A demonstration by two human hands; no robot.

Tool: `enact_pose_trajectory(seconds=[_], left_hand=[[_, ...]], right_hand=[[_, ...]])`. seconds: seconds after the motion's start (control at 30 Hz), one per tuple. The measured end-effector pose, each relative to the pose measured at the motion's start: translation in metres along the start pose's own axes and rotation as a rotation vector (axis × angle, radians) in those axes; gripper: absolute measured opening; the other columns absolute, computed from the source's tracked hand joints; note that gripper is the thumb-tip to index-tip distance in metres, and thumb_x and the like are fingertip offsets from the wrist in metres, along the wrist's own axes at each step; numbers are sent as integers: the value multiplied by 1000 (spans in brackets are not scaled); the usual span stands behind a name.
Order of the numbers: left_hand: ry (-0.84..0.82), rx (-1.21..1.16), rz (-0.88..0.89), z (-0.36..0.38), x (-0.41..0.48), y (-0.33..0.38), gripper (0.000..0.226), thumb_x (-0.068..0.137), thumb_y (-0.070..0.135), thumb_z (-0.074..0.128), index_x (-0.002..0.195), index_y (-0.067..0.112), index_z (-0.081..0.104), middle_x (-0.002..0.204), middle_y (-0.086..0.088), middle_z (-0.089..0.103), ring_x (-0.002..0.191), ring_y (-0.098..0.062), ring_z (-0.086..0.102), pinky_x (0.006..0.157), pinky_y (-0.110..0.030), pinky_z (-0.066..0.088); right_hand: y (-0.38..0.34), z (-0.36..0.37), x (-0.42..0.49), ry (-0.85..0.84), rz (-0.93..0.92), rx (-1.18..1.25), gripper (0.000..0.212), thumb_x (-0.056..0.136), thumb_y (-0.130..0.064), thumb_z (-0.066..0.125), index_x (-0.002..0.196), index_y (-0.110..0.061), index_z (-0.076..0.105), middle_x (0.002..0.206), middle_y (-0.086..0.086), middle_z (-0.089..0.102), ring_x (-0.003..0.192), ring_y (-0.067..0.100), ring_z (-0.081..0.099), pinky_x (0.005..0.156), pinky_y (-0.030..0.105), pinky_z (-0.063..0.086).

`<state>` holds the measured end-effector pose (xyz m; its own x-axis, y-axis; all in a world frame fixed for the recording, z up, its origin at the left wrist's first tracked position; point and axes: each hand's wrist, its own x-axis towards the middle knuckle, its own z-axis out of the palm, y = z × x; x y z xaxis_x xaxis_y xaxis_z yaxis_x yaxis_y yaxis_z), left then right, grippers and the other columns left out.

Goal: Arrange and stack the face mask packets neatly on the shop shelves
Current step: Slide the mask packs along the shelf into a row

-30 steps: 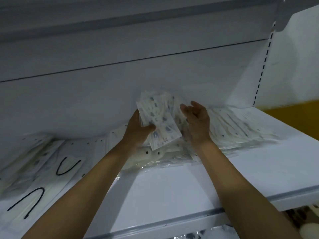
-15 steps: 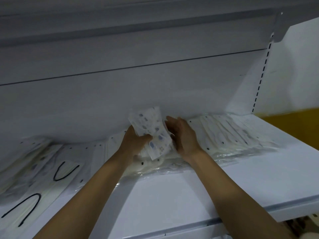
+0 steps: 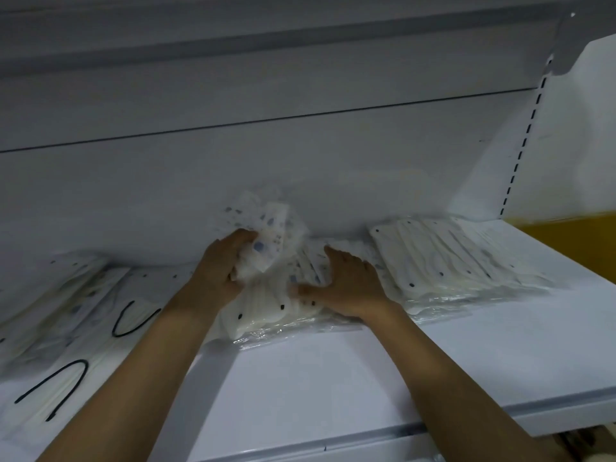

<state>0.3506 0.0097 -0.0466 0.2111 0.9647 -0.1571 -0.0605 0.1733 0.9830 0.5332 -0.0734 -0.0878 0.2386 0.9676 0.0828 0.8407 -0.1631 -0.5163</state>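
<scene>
The packet (image 3: 266,238) near the frame's centre is white with scattered blue-grey blotches. The stack (image 3: 450,258) at centre right is creamy white with small black dots along its edges. The packets (image 3: 66,345) at lower left show black ear loops on white. The shelf (image 3: 333,378) is white, and the wall strip (image 3: 566,235) at right is mustard yellow.

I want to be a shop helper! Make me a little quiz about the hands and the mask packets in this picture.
1. True or false: the left hand grips some spotted packets.
2. The right hand is: A) flat on the middle pile, B) holding a box, C) hanging below the shelf.
3. Fill in: the tidy pile of packets lies to the ____ of the right hand.

Key: 1 true; 2 A; 3 right.
</scene>
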Motion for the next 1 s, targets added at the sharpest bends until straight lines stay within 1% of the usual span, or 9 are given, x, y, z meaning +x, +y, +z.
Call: enact_pose_trajectory(seconds=[0.1, 0.17, 0.23, 0.4, 0.5, 0.63, 0.77, 0.87, 1.0], left_hand=[[41, 37, -75, 0, -5, -25, 23, 90, 23, 62, 109, 10, 58, 100, -8, 58, 77, -18, 56, 70, -33, 49], [89, -70, -147, -5, -5, -28, 10, 87, 22, 66, 90, 12, 63, 84, -5, 57, 72, -17, 54, 68, -31, 47], [87, -154, -192, -10, -1, -28, 10, 85, 21, 68, 79, 14, 63, 77, -5, 57, 71, -18, 54, 67, -30, 46], [-39, -140, 70, 1, -13, -29, 13, 86, 4, 65, 98, 9, 66, 90, -9, 73, 83, -25, 69, 70, -35, 58], [-188, -32, 307, 15, -31, -19, 38, 74, 1, 69, 111, 6, 64, 104, -9, 73, 95, -25, 70, 79, -38, 57], [-250, 195, 506, 27, -54, -4, 37, 75, 5, 79, 104, 22, 65, 92, 12, 75, 90, -5, 70, 70, -19, 55], [-149, 138, 521, 31, -67, -13, 71, 54, 24, 93, 115, 16, 58, 102, 3, 72, 93, -6, 69, 73, -26, 57], [-27, 99, 500, 50, -81, -21, 49, 64, 18, 89, 105, 20, 62, 88, 10, 73, 84, -4, 70, 66, -19, 55], [-8, 48, 545, 56, -99, -32, 32, 70, 19, 82, 91, 27, 60, 75, 21, 70, 74, 4, 68, 59, -11, 51]], right_hand=[[1, 1, 2, -36, -5, 117, 100, 75, -63, 67, 152, -22, 18, 155, 4, 29, 142, 24, 28, 117, 42, 20], [7, -5, 7, 18, 49, 306, 74, 84, -39, 67, 146, -20, 31, 144, 5, 43, 130, 23, 43, 103, 31, 34], [10, -8, 10, 70, 93, 345, 53, 90, -28, 58, 138, -18, 41, 131, 4, 53, 121, 22, 50, 87, 24, 34], [-3, -14, 5, 345, 29, 674, 50, 88, -41, 65, 129, -15, 56, 123, -2, 61, 116, 10, 56, 92, 19, 39], [-20, -23, -4, 182, -93, 928, 62, 72, -47, 79, 125, -23, 56, 113, -11, 66, 104, -1, 62, 86, 15, 47], [-37, -35, -21, 117, -226, 1013, 31, 77, -26, 74, 106, -21, 65, 82, -20, 73, 81, -5, 68, 64, 10, 50], [-35, -32, -45, 167, -191, 1130, 39, 73, -38, 78, 105, -22, 64, 97, -4, 74, 92, 12, 71, 78, 30, 58], [-43, -23, -61, 252, -172, 1154, 36, 75, -46, 71, 106, -30, 60, 107, -3, 71, 98, 10, 68, 80, 26, 57], [-41, -18, -79, 312, -172, 1220, 43, 75, -40, 71, 112, -22, 60, 106, 0, 71, 97, 11, 69, 78, 23, 56]])
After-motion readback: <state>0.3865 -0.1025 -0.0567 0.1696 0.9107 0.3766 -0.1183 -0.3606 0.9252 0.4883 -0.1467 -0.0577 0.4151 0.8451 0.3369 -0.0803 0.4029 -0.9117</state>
